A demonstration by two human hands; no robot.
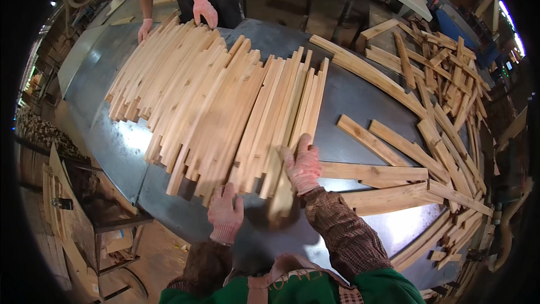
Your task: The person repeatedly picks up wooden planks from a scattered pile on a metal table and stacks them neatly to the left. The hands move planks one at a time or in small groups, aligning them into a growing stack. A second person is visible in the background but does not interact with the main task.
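Note:
A broad row of pale wooden strips lies side by side on a metal-topped table, with uneven ends. My left hand, in a pinkish knit glove, rests flat against the near ends of the strips, thumb out to the side, gripping nothing. At the row's right edge, my gloved right hand has its thumb and fingers around a wooden strip. That strip's near end is motion-blurred and juts out towards me past its neighbours. The palm hides part of it.
Across the table, a co-worker's gloved hands touch the row's far ends. Loose boards fan out right of my right arm. A jumbled wood pile stands at the far right. A metal-framed cart is at lower left.

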